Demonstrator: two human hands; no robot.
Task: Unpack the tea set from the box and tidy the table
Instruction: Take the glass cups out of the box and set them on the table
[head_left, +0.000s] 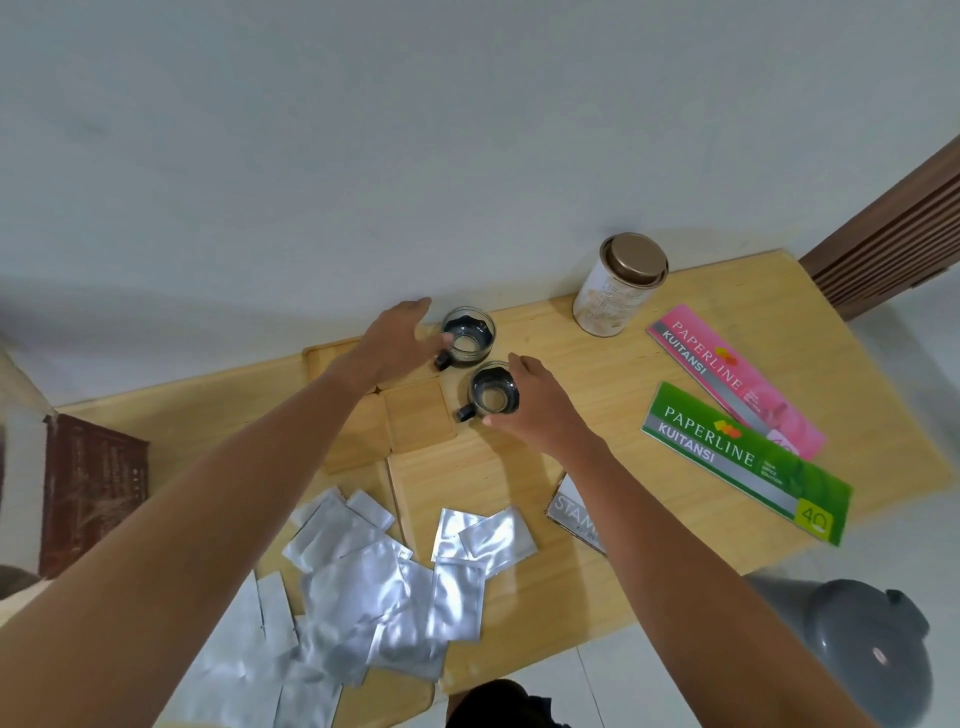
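Two small glass cups with black handles stand on the wooden table (675, 395) near the wall. My left hand (400, 340) lies beside the far cup (470, 338) with its fingers stretched toward the wall and its thumb touching the cup's left side by the handle. My right hand (540, 405) curls around the right side of the near cup (493, 397), with the thumb under its front edge. Square wooden coasters (421, 415) lie just left of the near cup, on a wooden tray (324, 356).
Several silver foil sachets (374, 582) are scattered at the table's front. A tin can (618, 286) stands at the back, with pink (737, 379) and green (748, 462) receipt books to its right. A stamp box (571, 509), a dark box (93, 493) and a grey kettle (852, 644) are nearby.
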